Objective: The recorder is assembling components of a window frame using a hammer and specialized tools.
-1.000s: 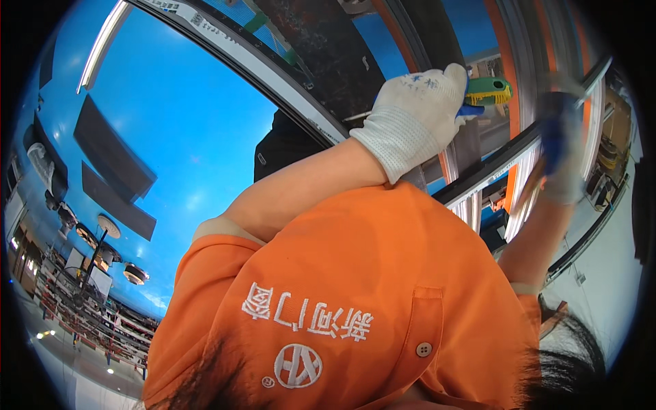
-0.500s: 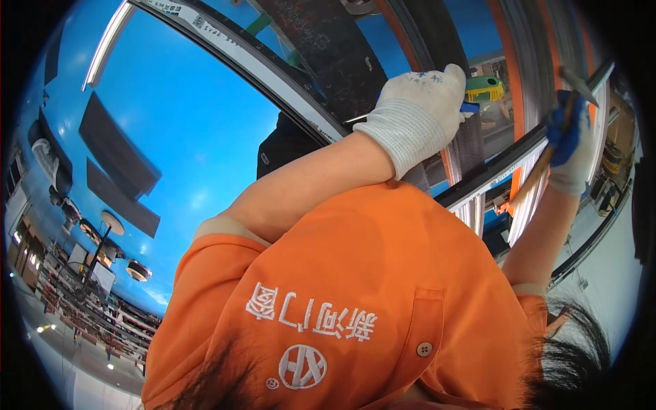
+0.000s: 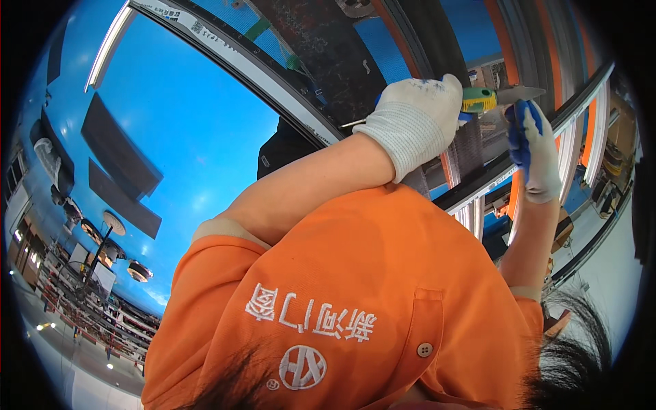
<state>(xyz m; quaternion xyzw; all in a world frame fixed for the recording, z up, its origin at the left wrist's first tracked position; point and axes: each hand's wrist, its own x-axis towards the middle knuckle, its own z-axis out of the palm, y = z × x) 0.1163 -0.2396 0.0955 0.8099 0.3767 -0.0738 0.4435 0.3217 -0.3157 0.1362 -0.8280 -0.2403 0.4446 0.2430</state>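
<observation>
My left hand (image 3: 417, 113), in a white glove, is closed round a screwdriver with a green and yellow handle (image 3: 480, 100). Its thin metal shaft (image 3: 353, 123) comes out on the far side of the wrist and reaches the edge of a dark-and-white frame profile (image 3: 253, 75). My right hand (image 3: 536, 147), in a white and blue glove, grips a hammer. The hammer's metal head (image 3: 521, 93) is at the butt end of the screwdriver handle, seemingly touching it. Most of the hammer's handle is hidden by my fingers.
A blue surface (image 3: 198, 171) spreads across the left, with dark flat strips (image 3: 113, 147) on it. Dark and orange long profiles (image 3: 437, 41) run along the top right. A second frame profile (image 3: 506, 171) passes beneath my right hand. Stocked racks (image 3: 89, 321) stand at the lower left.
My right hand has swung the hammer left, bringing its head to the screwdriver's handle end. My left hand with the screwdriver has barely shifted.
</observation>
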